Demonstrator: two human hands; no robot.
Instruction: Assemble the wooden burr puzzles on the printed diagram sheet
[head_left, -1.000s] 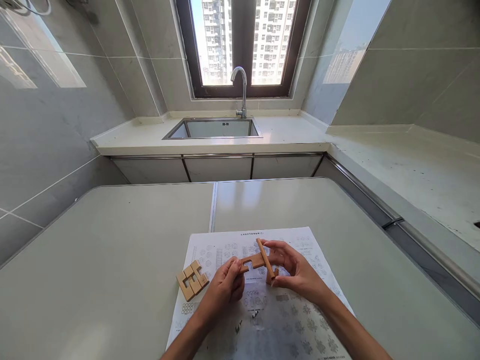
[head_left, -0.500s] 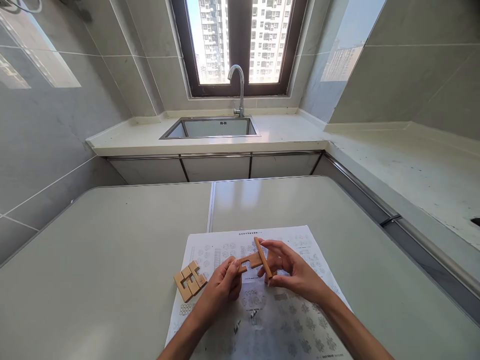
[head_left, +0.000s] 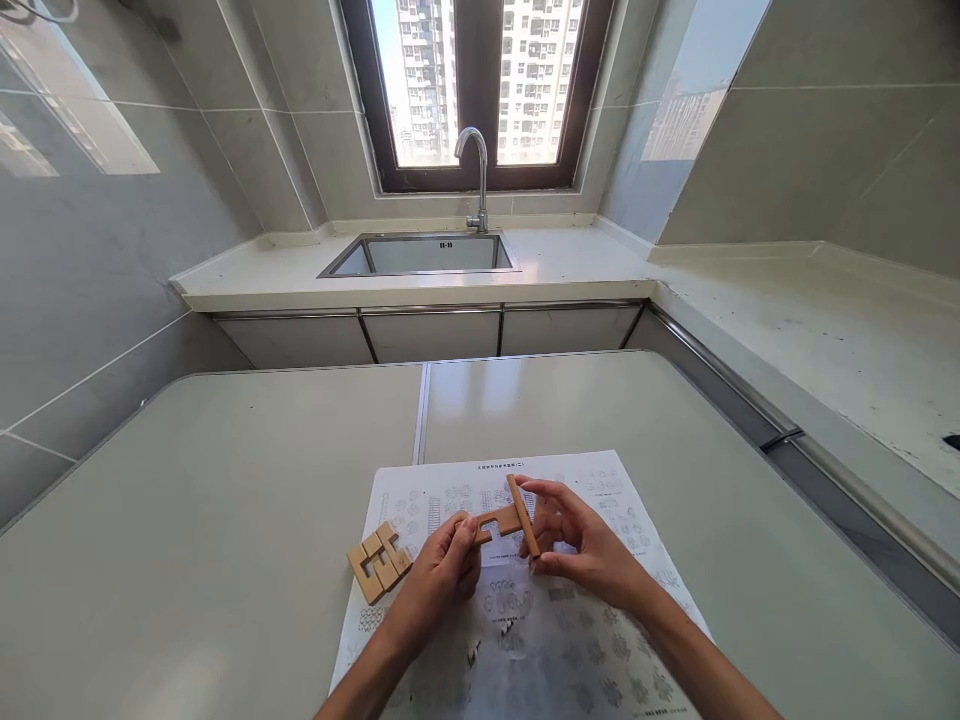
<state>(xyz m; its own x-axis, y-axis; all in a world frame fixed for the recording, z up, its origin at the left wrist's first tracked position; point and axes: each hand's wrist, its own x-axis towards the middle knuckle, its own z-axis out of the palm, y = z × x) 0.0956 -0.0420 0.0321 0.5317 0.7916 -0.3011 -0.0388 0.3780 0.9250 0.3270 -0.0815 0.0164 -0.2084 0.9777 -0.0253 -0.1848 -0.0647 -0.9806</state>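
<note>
Above a printed instruction sheet (head_left: 570,640), my left hand (head_left: 442,572) pinches the left end of a notched wooden puzzle bar (head_left: 499,522). My right hand (head_left: 581,548) grips a plain wooden bar (head_left: 523,514) between thumb and fingers, and this bar lies crosswise in the notched bar's slot. A few more interlocked wooden puzzle pieces (head_left: 379,561) lie on the sheet's left edge, just left of my left hand.
The sheet lies on a pale grey table (head_left: 225,520) made of two joined tops. Beyond it runs a white counter (head_left: 585,265) with a steel sink (head_left: 420,255) and a tap (head_left: 475,175) under a window. The counter continues along the right wall.
Both hands with the two crossed bars have shifted slightly left and away from me. The grip looks the same, and the pieces on the sheet's edge have stayed put.
</note>
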